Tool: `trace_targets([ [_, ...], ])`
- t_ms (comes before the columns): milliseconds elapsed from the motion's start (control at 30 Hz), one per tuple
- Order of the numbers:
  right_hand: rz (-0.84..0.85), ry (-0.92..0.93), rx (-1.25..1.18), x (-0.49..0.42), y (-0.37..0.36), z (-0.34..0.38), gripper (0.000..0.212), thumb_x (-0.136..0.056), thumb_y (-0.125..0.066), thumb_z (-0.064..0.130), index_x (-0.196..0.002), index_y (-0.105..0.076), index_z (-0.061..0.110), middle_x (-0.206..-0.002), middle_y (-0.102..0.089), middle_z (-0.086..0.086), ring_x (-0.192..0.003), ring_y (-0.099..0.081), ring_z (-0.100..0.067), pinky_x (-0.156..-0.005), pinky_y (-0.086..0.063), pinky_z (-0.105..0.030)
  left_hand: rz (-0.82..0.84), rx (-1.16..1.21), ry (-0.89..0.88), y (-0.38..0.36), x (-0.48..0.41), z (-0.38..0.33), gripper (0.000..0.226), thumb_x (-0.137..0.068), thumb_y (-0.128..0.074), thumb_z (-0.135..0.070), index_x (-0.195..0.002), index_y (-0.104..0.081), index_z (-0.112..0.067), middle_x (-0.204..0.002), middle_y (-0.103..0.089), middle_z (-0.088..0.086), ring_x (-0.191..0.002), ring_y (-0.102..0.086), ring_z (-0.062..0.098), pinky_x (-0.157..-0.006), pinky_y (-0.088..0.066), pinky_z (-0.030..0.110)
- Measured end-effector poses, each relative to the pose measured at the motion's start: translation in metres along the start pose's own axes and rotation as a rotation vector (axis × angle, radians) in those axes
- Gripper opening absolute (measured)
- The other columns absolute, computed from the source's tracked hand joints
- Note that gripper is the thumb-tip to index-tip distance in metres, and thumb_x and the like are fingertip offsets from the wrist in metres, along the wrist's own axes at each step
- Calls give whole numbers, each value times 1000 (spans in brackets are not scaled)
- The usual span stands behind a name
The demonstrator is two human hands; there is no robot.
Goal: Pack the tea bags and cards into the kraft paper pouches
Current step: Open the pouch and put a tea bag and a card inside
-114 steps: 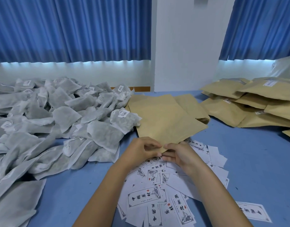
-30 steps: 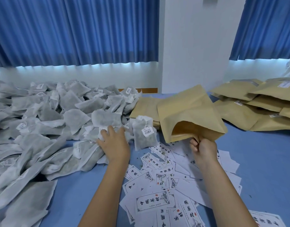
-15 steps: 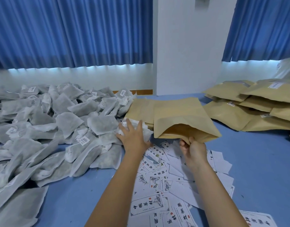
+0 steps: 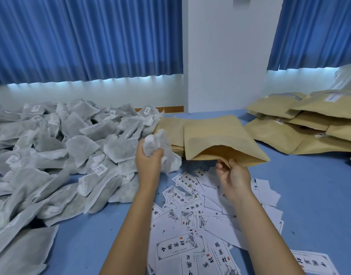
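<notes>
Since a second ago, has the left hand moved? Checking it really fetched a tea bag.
Yes. The left hand has come rightward off the tea bag pile toward the pouch stack, gripping a tea bag beside the open pouch.

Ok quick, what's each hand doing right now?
Left hand: closed, gripping a tea bag.
Right hand: closed, pinching the open kraft pouch at its lower edge.

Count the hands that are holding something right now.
2. The left hand grips a bunched tea bag at the edge of the tea bag pile. The right hand pinches the lower lip of the open kraft pouch above the cards. No others are in view.
</notes>
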State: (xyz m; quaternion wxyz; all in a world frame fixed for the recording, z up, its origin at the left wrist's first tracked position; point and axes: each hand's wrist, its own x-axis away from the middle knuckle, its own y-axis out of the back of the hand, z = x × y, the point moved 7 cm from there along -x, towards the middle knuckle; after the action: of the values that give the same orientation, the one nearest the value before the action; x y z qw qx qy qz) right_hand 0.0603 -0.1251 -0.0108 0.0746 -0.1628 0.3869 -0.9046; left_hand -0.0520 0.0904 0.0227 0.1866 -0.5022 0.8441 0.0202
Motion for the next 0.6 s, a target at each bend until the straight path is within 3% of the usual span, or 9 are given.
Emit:
trace_targets([
  [67,35,14,-26,0,-4,0,24,-102,-36,2,-87,-55,5,-66,-60,-9,-59,-52,-18,-49,-49,-21,68,356,190,-5,-4,6,51,-69,-60,-3,-119,-52,1,-80,-64,-4,-72,-61,12,-60,-50,24],
  [133,68,16,-39,-1,-6,-1,21,-101,-38,2,-90,-56,7,-61,-66,-5,-58,-58,-17,-52,-52,-23,150,451,294,-11,-3,9,50,-76,-63,-2,-125,-53,-5,-91,-67,-1,-83,-64,14,-64,-52,24],
  [200,84,10,-48,-2,-6,-2,21,-101,-39,2,-91,-56,8,-59,-68,-3,-58,-60,-15,-53,-53,-23,229,82,125,-11,-3,0,39,-80,-68,-5,-110,-60,-29,-104,-63,-5,-95,-61,13,-69,-51,19],
  [267,79,6,-45,-4,-5,-3,22,-101,-38,1,-90,-56,7,-59,-68,-3,-59,-60,-16,-52,-54,-24,329,-433,-164,-16,0,-6,38,-75,-76,-14,-102,-56,-31,-110,-53,-4,-101,-52,14,-82,-47,23],
  [300,73,7,-42,-5,-4,-3,22,-101,-38,0,-89,-56,7,-61,-68,-5,-60,-60,-17,-53,-54,-24,400,-540,-185,-21,2,0,38,-73,-79,-20,-103,-57,-27,-112,-50,-1,-103,-50,16,-86,-45,28],
  [367,60,12,-42,-6,-3,-2,21,-100,-39,0,-89,-56,7,-70,-66,-9,-64,-59,-18,-55,-53,-26,479,-539,-76,-25,4,11,36,-72,-80,-30,-99,-58,-25,-111,-52,3,-100,-52,19,-83,-45,32],
  [433,55,16,-41,-8,-2,-2,21,-100,-39,0,-90,-56,6,-76,-63,-10,-66,-59,-19,-55,-53,-26,400,-531,-65,-21,-1,12,34,-72,-79,-27,-99,-58,-24,-108,-54,5,-97,-55,23,-81,-48,36],
  [533,44,20,-34,-9,-1,-2,21,-100,-39,-1,-90,-56,6,-79,-62,-11,-68,-59,-20,-56,-53,-26,266,-531,-77,-9,-12,13,50,-73,-76,-18,-119,-56,-22,-118,-52,11,-107,-55,25,-91,-48,38],
  [600,34,19,-32,-8,0,-2,21,-100,-39,-1,-89,-56,6,-78,-62,-11,-68,-58,-20,-57,-52,-26,310,-727,-69,-9,-12,24,62,-74,-73,-23,-131,-50,-27,-128,-44,14,-117,-47,28,-97,-44,38],
])
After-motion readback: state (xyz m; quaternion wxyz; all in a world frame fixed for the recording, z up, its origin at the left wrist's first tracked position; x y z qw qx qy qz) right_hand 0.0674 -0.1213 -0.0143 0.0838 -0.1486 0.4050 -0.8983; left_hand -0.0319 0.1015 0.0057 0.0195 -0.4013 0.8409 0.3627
